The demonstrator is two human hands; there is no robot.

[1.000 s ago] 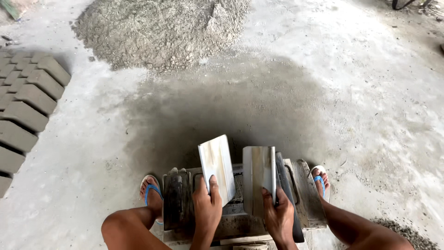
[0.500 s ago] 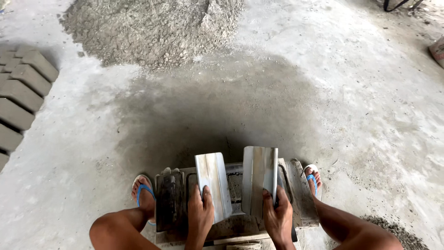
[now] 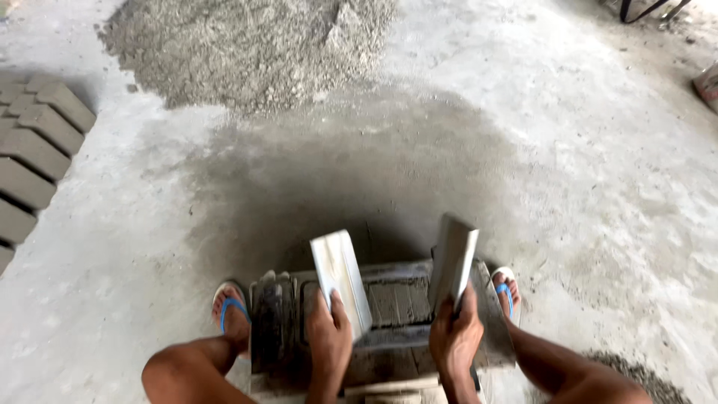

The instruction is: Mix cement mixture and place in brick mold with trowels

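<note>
Two hands work over one grey mould box (image 3: 389, 307) that sits on the floor between the person's two feet, each in a sandal with blue straps, the left sandal (image 3: 230, 310) just beside the box's left wall and the right sandal (image 3: 506, 292) at its right edge. The left hand (image 3: 329, 340) is closed around the lower end of one flat grey plate (image 3: 340, 280), which stands tilted up out of the box; the right hand (image 3: 455, 340) grips the bottom of a second plate (image 3: 452, 262), also raised and leaning slightly (so two plates, one per hand, well apart from each other). Both bare knees frame the box from below. Off to the left, a row of about seven grey blocks (image 3: 34, 161) lies side by side on the ground, partly cut off by the picture's edge. One broad heap of gravel and sand (image 3: 247, 45) spreads at the top. The floor (image 3: 598, 187) is rough pale concrete, with a darker, damp-looking patch (image 3: 351, 179) between the heap and the box, and loose grit at the lower right.
</note>
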